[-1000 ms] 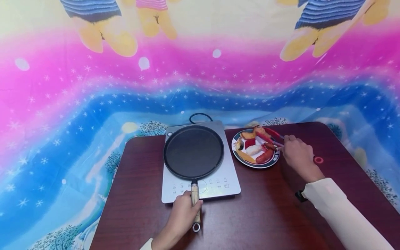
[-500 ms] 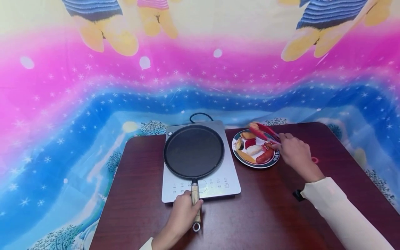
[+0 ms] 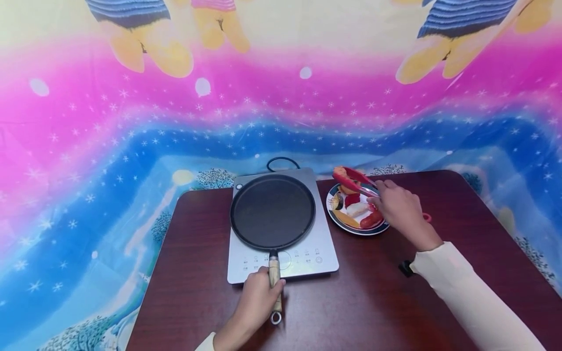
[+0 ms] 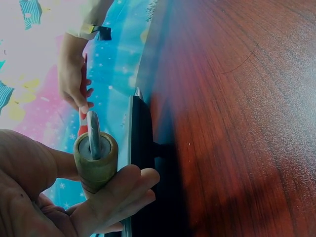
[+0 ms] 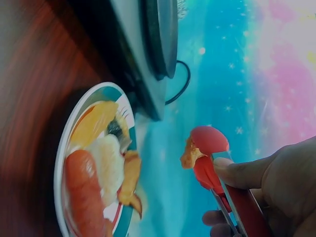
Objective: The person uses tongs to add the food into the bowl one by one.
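Gripping the wooden handle [image 3: 274, 273] of the pan [image 3: 272, 212] on the cooker [image 3: 326, 256] with the left hand [image 3: 259, 295], while squeezing red tongs [image 3: 369, 192] in the right hand [image 3: 400, 204] and holding browned food [image 5: 187, 154] aloft near the plate [image 3: 357, 233].

My head view is evenly bright, a soft sheen on the desk [image 3: 307, 312]. From my left wrist, the backdrop [image 4: 116, 69] washes out near white at upper left and deep shadow lies beside the cooker [image 4: 140, 123]; my right wrist's view is dimmer, my right grip [image 5: 289, 186] shaded.
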The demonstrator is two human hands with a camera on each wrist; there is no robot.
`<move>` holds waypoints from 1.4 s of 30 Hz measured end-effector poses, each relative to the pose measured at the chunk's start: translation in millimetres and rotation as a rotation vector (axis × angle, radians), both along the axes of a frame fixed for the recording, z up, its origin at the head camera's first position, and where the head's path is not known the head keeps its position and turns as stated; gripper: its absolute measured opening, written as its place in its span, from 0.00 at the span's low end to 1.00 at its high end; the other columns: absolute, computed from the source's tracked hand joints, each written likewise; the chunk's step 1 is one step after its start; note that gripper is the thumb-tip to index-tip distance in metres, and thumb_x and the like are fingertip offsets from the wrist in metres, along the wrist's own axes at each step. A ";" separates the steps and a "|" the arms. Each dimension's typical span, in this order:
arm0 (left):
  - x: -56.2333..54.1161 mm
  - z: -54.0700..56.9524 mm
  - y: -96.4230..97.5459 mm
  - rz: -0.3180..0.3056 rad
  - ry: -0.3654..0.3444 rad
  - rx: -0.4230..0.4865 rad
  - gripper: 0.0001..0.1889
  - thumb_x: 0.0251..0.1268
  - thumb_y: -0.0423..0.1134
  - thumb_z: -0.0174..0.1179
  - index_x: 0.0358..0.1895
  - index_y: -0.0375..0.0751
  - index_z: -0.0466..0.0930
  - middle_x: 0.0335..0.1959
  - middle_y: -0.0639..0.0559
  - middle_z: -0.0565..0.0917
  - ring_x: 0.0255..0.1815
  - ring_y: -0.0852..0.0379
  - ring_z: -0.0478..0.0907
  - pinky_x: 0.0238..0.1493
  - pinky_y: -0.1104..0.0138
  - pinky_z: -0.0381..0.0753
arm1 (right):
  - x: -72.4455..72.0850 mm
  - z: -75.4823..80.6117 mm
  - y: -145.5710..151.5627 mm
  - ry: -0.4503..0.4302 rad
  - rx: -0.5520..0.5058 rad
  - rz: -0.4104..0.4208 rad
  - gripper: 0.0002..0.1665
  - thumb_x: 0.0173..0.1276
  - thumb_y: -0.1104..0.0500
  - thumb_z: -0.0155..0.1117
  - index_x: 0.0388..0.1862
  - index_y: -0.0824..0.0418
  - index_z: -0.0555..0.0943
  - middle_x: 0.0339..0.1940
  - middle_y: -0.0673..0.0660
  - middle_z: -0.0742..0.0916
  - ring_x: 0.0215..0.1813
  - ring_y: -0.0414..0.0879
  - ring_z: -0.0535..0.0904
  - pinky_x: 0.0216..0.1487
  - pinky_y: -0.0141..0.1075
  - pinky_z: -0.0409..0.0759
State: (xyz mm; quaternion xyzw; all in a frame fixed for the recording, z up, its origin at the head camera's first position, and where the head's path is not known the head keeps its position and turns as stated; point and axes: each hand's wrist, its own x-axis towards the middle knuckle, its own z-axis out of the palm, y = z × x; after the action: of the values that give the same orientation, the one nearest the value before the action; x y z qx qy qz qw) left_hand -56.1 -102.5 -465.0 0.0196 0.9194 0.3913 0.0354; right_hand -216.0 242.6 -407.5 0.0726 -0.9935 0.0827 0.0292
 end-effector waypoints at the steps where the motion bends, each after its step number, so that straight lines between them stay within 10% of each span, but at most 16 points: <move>1: -0.1 0.0 0.1 -0.001 0.000 0.000 0.12 0.65 0.36 0.68 0.36 0.29 0.79 0.21 0.51 0.76 0.17 0.64 0.73 0.19 0.72 0.75 | -0.5 1.0 -2.4 0.003 0.002 0.003 0.36 0.76 0.48 0.63 0.72 0.71 0.70 0.60 0.73 0.80 0.53 0.70 0.82 0.46 0.67 0.82; 32: -0.8 -0.4 -0.3 -0.001 0.015 -0.030 0.13 0.64 0.36 0.69 0.36 0.27 0.78 0.20 0.51 0.76 0.18 0.62 0.74 0.22 0.71 0.77 | -17.0 5.6 -55.6 0.006 0.023 0.105 0.33 0.76 0.46 0.63 0.71 0.65 0.73 0.65 0.67 0.80 0.56 0.64 0.84 0.46 0.61 0.85; 42: -0.4 -0.8 -0.7 -0.004 0.015 -0.024 0.13 0.65 0.36 0.68 0.37 0.26 0.79 0.20 0.51 0.77 0.18 0.63 0.74 0.21 0.72 0.76 | -22.6 -0.2 -72.4 0.014 0.014 0.165 0.30 0.74 0.45 0.66 0.65 0.64 0.77 0.52 0.63 0.84 0.42 0.57 0.85 0.42 0.54 0.87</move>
State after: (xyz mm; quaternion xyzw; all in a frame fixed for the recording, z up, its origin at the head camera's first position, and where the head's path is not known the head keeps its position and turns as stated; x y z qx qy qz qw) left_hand -56.5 -103.2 -465.8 0.0241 0.9243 0.3799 0.0296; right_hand -238.7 170.2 -407.7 0.1552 -0.9844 0.0772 0.0289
